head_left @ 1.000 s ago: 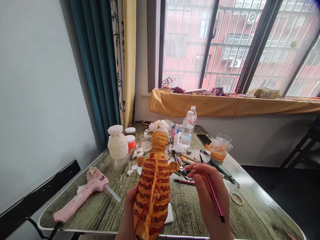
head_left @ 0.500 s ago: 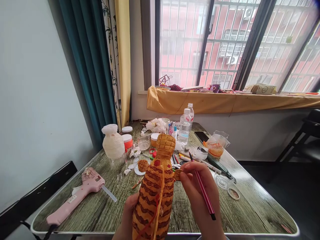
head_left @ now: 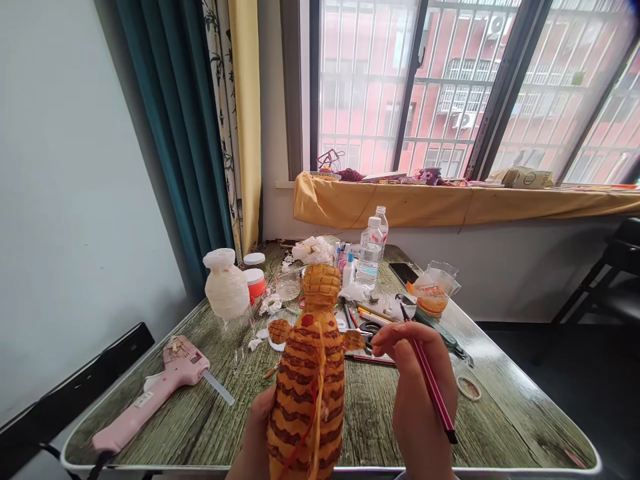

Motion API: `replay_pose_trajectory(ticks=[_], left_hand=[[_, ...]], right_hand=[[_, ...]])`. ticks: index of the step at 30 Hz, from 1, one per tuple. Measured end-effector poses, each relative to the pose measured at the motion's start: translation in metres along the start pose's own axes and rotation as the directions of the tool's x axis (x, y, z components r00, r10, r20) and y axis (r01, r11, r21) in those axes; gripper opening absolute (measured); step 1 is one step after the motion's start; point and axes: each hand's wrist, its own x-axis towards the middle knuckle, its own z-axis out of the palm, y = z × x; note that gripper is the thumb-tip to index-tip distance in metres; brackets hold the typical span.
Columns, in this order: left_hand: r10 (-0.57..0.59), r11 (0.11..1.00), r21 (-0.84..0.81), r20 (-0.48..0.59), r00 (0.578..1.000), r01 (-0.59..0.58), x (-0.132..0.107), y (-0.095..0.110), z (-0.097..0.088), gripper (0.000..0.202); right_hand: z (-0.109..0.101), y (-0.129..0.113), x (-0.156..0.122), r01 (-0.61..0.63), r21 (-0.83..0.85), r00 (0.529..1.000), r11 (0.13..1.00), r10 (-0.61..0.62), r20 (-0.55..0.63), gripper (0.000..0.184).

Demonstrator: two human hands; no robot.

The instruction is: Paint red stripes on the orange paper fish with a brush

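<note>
My left hand (head_left: 257, 430) is wrapped round the lower left side of an orange bottle-shaped craft figure (head_left: 306, 387), held upright over the table's front edge. Brown wavy stripes band its body, two red dots mark its shoulders, and a crosshatched knob tops it. Yellow and red strands run down its front. Two small flat side pieces stick out, the left one (head_left: 279, 331) and the right one (head_left: 354, 341). My right hand (head_left: 423, 373) grips a dark red felt-tip pen (head_left: 431, 380) between its fingers, just right of the figure and apart from it.
A pink hot glue gun (head_left: 150, 393) lies on the left of the table. Behind it stands a cream vase-like form (head_left: 227, 287). Paint jars (head_left: 255, 281), water bottles (head_left: 369, 257), scissors (head_left: 370, 328), a green-handled cutter (head_left: 443, 333) and a tape ring (head_left: 469, 388) lie farther back and right.
My right hand has let go of the figure's right side piece and moved right with the pen. The figure has shifted slightly left and straightened.
</note>
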Motion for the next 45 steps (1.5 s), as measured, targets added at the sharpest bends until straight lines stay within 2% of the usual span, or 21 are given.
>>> replay_pose_trajectory(ticks=[2, 4, 7, 11, 13, 16, 18, 20, 24, 28, 30, 34, 36, 39, 42, 45], left_hand=[[-0.087, 0.981, -0.166, 0.107, 0.991, 0.104, -0.003, 0.005, 0.017, 0.037], [-0.109, 0.964, -0.224, 0.162, 0.981, 0.144, -0.001, 0.011, 0.033, 0.041], [-0.058, 0.964, -0.249, 0.138, 0.989, 0.091, 0.007, 0.017, 0.048, 0.049], [0.055, 0.965, -0.259, 0.053, 0.997, -0.040, 0.011, 0.020, 0.057, 0.053], [0.089, 0.966, -0.246, 0.029, 0.996, -0.079, 0.011, 0.021, 0.059, 0.056], [0.110, 0.970, -0.220, 0.006, 0.994, -0.106, 0.010, 0.024, 0.061, 0.059], [0.116, 0.972, -0.205, -0.011, 0.993, -0.115, 0.011, 0.024, 0.062, 0.061], [0.119, 0.974, -0.193, -0.029, 0.992, -0.123, 0.012, 0.025, 0.062, 0.061], [0.137, 0.975, -0.174, -0.036, 0.990, -0.141, 0.015, 0.027, 0.065, 0.065], [0.170, 0.970, -0.172, -0.029, 0.985, -0.172, 0.017, 0.033, 0.073, 0.067], [0.182, 0.966, -0.179, -0.028, 0.983, -0.184, 0.017, 0.036, 0.076, 0.067], [0.183, 0.962, -0.202, -0.015, 0.983, -0.182, 0.017, 0.040, 0.079, 0.068], [0.172, 0.960, -0.220, -0.022, 0.985, -0.173, 0.019, 0.041, 0.079, 0.068], [0.124, 0.962, -0.243, -0.030, 0.992, -0.128, 0.020, 0.045, 0.078, 0.068], [0.052, 0.968, -0.245, 0.010, 0.999, -0.048, 0.018, 0.051, 0.075, 0.065], [-0.017, 0.970, -0.243, 0.052, 0.999, 0.029, 0.015, 0.055, 0.072, 0.053]], right_hand=[[-0.001, 0.000, 0.001, -0.003, -0.033, 1.000, 0.999, 0.003, -0.014, 0.008], [-0.002, -0.001, 0.001, -0.001, -0.073, 1.000, 0.997, 0.002, 0.010, 0.012], [-0.005, -0.003, 0.001, 0.020, -0.120, 0.995, 0.993, -0.008, 0.097, 0.015], [-0.011, -0.004, 0.002, 0.118, -0.254, 0.968, 0.960, -0.054, 0.246, 0.016], [-0.017, -0.004, 0.002, 0.187, -0.350, 0.923, 0.918, -0.042, 0.383, 0.010], [-0.029, -0.003, 0.000, 0.253, -0.528, 0.813, 0.811, 0.118, 0.570, 0.022], [-0.035, -0.002, -0.001, 0.274, -0.640, 0.757, 0.717, 0.249, 0.604, 0.025], [-0.039, -0.002, -0.004, 0.307, -0.702, 0.719, 0.643, 0.326, 0.613, 0.024], [-0.038, -0.005, -0.010, 0.378, -0.739, 0.698, 0.558, 0.352, 0.623, 0.016], [-0.033, -0.006, -0.015, 0.389, -0.740, 0.721, 0.549, 0.319, 0.616, 0.006], [-0.031, -0.004, -0.016, 0.371, -0.712, 0.718, 0.597, 0.302, 0.627, 0.007], [-0.027, 0.004, -0.016, 0.323, -0.618, 0.681, 0.717, 0.278, 0.677, 0.016], [-0.026, 0.004, -0.015, 0.291, -0.600, 0.691, 0.745, 0.270, 0.670, 0.014], [-0.029, -0.007, -0.009, 0.130, -0.573, 0.786, 0.809, 0.268, 0.557, 0.016], [-0.038, -0.025, 0.002, -0.053, -0.463, 0.870, 0.885, 0.269, 0.413, 0.018], [-0.048, -0.042, 0.014, -0.098, -0.339, 0.924, 0.936, 0.212, 0.319, 0.006]])
